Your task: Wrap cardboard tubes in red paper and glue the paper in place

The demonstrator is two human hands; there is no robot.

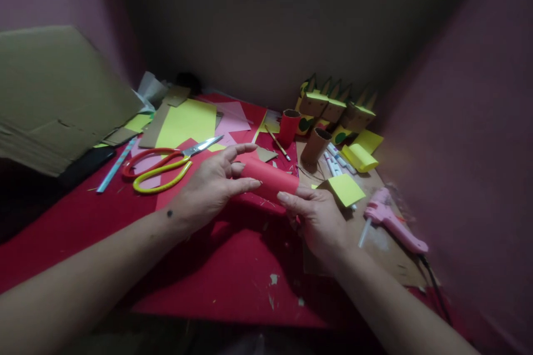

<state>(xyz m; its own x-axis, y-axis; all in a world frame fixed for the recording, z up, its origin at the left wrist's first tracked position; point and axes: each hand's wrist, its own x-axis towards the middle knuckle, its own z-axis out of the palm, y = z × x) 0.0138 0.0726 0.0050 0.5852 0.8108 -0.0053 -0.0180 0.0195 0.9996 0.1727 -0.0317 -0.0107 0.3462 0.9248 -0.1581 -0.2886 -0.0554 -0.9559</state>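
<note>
A red paper roll is held above the red tabletop, between a person's two bare hands. Its long axis runs crosswise, nearly level, the left end slightly farther away and the right end slightly nearer. The right hand pinches the right end, thumb on the near side. The left hand is at the other end, thumb along the roll, index finger extended; how firmly it grips, I cannot tell. Scissors lie beyond the left hand.
</note>
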